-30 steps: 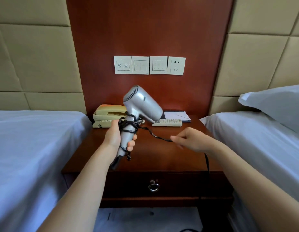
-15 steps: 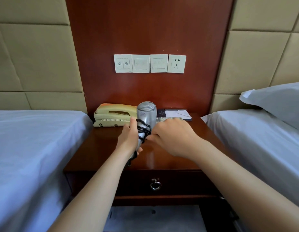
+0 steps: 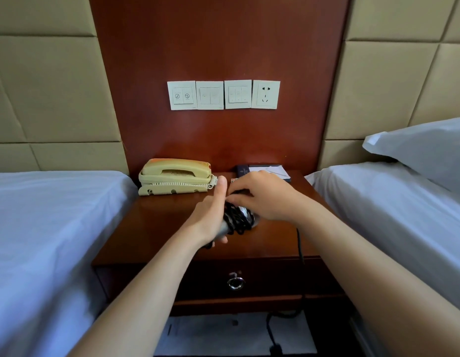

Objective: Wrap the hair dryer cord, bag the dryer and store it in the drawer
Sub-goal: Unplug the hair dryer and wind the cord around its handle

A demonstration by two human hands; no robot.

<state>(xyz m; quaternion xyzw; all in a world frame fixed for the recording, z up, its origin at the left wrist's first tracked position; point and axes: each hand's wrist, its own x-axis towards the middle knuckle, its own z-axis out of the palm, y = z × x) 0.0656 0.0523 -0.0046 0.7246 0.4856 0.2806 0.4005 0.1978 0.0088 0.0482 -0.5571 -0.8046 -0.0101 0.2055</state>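
My left hand (image 3: 210, 217) grips the handle of the silver hair dryer (image 3: 245, 213) low over the nightstand (image 3: 162, 228), thumb pointing up. Black cord (image 3: 235, 220) is coiled in several loops around the handle. My right hand (image 3: 262, 197) reaches over the dryer from the right and holds the cord at the coil; it hides most of the dryer's body. The loose end of the cord (image 3: 299, 243) hangs down over the nightstand's front edge to the floor. The drawer (image 3: 262, 279), with a metal ring pull (image 3: 235, 282), is closed. No bag is in sight.
A beige telephone (image 3: 176, 177) sits at the back left of the nightstand, a notepad and dark folder (image 3: 265, 170) at the back right. White-sheeted beds (image 3: 43, 228) flank both sides, a pillow (image 3: 424, 150) on the right one. Switches and a socket (image 3: 223, 94) are on the wall.
The dryer has come down from upright in the air to low over the nightstand. My right hand moved left from the stretched cord onto the coil, taking up the slack.
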